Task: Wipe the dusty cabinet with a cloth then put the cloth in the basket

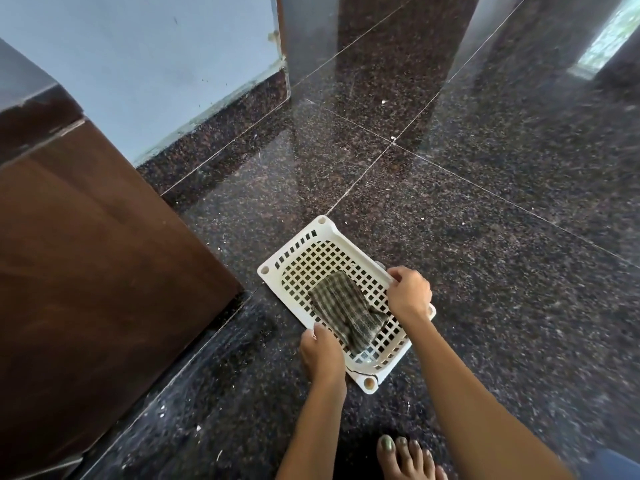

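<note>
- The basket (298,252) is white, with a grid of small square holes.
- The cloth (346,308) has a dark green and pale check.
- The cabinet (97,244) is dark brown.
- The floor (502,220) is black, speckled granite.
- The wall (156,64) is pale blue.

A white lattice basket (313,251) sits on the dark speckled stone floor (485,209), just beside the brown cabinet (97,265). A folded checked cloth (346,308) lies inside it. The left hand (322,355) grips the near rim, the right hand (408,292) grips the opposite rim, fingers (398,273) curled over the edge. A bare foot (405,455) stands close by.
</note>
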